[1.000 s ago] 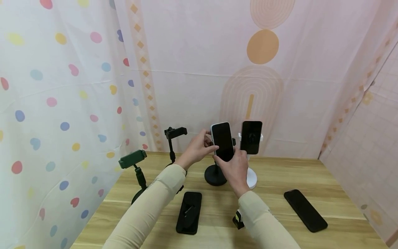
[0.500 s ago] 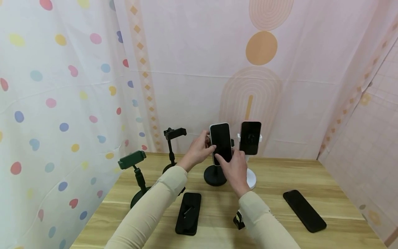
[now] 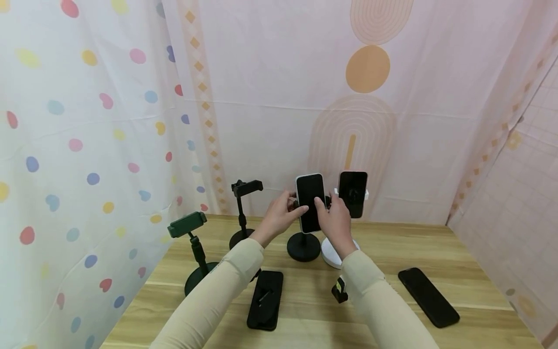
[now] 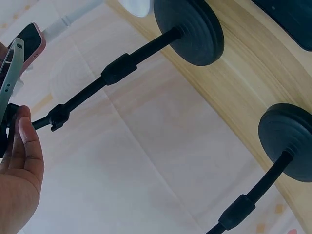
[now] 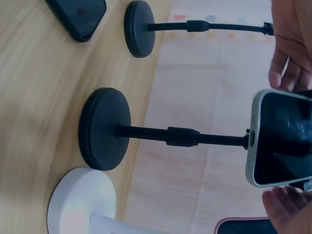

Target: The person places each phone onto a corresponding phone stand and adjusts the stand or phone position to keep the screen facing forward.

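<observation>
A light-framed smartphone [image 3: 309, 186] with a dark screen stands nearly upright at the head of a black phone stand [image 3: 303, 247]. My left hand [image 3: 279, 216] grips its left side, thumb over the front edge and fingers behind by the black clamp. From the right, my right hand [image 3: 337, 220] holds the phone with the thumb on the screen; its other fingers are mostly hidden. In the right wrist view, the phone's bottom edge [image 5: 252, 141] faces the camera above the stand's pole [image 5: 183, 136]. Just to the right, a second phone [image 3: 353, 194] sits in a white stand [image 3: 332, 254].
At left stand another black phone stand [image 3: 247, 188] and a green one [image 3: 187, 224], their holders without phones. Dark phones lie on the wooden table [image 3: 379, 310], one at front centre [image 3: 265, 300], one at right [image 3: 428, 296]. Curtains [image 3: 261, 135] hang behind.
My right hand has moved up along the phone, its thumb going from the lower screen to mid-height. More of the white base shows. My left hand keeps its place.
</observation>
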Demonstrator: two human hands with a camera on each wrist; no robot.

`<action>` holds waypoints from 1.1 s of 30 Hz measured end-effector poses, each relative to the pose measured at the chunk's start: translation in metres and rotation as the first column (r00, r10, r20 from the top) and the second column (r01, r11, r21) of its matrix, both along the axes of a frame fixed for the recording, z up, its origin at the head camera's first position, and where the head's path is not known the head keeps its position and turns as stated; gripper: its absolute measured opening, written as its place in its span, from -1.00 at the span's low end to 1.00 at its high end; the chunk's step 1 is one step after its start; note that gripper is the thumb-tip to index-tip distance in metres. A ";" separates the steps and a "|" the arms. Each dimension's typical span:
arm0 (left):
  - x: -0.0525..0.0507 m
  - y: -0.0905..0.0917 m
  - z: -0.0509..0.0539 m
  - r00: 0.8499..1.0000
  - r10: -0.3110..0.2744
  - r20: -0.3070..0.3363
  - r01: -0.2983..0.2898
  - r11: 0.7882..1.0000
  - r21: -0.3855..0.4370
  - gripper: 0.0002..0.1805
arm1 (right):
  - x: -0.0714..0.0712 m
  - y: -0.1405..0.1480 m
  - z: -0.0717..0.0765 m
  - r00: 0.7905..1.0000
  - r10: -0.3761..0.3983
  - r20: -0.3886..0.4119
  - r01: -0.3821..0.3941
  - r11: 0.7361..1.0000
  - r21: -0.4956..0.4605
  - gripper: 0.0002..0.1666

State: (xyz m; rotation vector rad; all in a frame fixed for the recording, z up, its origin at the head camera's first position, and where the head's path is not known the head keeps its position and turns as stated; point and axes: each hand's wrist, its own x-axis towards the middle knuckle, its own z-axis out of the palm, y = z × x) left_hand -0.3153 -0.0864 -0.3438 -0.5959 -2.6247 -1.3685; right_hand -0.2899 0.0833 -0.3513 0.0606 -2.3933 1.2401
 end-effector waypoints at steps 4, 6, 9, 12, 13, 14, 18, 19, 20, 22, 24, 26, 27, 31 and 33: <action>0.000 -0.001 0.000 1.000 -0.007 0.012 0.007 1.000 0.023 -0.59 | -0.004 0.004 0.004 0.998 0.041 0.054 -0.038 0.998 -0.042 -0.42; -0.001 -0.001 0.001 1.000 -0.017 0.019 0.017 0.999 0.041 -0.65 | -0.006 0.005 0.004 0.997 0.044 0.061 -0.041 0.998 -0.054 -0.49; -0.003 -0.002 0.001 0.999 -0.021 0.028 0.019 0.998 0.056 -0.69 | -0.006 0.006 0.004 0.997 0.040 0.066 -0.036 0.997 -0.066 -0.54; -0.007 -0.002 0.001 0.999 -0.020 0.036 0.018 0.998 0.067 -0.71 | -0.005 0.006 0.005 0.997 0.044 0.070 -0.039 0.997 -0.072 -0.53; -0.007 -0.002 0.001 0.999 -0.019 0.038 0.016 0.997 0.071 -0.71 | -0.005 0.006 0.006 0.996 0.046 0.074 -0.041 0.996 -0.074 -0.52; -0.008 -0.002 0.001 0.999 -0.023 0.040 0.020 0.997 0.076 -0.71 | -0.005 0.006 0.006 0.996 0.051 0.079 -0.045 0.996 -0.079 -0.51; -0.009 -0.003 -0.001 0.999 -0.031 0.042 0.027 0.995 0.094 -0.71 | -0.004 0.007 0.006 0.991 0.074 0.109 -0.063 0.993 -0.102 -0.46; -0.010 -0.003 -0.002 0.998 -0.033 0.047 0.028 0.994 0.102 -0.70 | -0.005 0.007 0.005 0.990 0.079 0.119 -0.066 0.992 -0.107 -0.45; -0.010 -0.003 -0.002 0.998 -0.035 0.051 0.030 0.994 0.107 -0.70 | -0.005 0.008 0.005 0.988 0.088 0.130 -0.073 0.991 -0.114 -0.43; -0.011 -0.003 -0.004 0.998 -0.035 0.057 0.029 0.993 0.111 -0.71 | -0.006 0.008 0.004 0.982 0.107 0.153 -0.087 0.987 -0.134 -0.42; -0.012 -0.004 -0.005 0.998 -0.030 0.056 0.024 0.993 0.113 -0.72 | -0.007 0.009 0.003 0.977 0.128 0.173 -0.102 0.983 -0.152 -0.41; -0.012 -0.005 -0.005 0.999 -0.026 0.048 0.021 0.993 0.115 -0.74 | -0.009 0.009 0.002 0.971 0.150 0.184 -0.119 0.979 -0.166 -0.40; -0.013 -0.005 -0.005 0.999 -0.023 0.044 0.018 0.993 0.115 -0.75 | -0.010 0.009 0.002 0.970 0.155 0.185 -0.124 0.977 -0.171 -0.40; -0.015 -0.007 -0.007 0.999 -0.023 0.032 0.019 0.992 0.129 -0.75 | -0.012 0.008 -0.001 0.973 0.160 0.166 -0.131 0.977 -0.169 -0.41; -0.016 -0.007 -0.009 0.999 -0.024 0.028 0.020 0.992 0.128 -0.74 | -0.013 0.009 -0.003 0.974 0.162 0.156 -0.136 0.977 -0.167 -0.44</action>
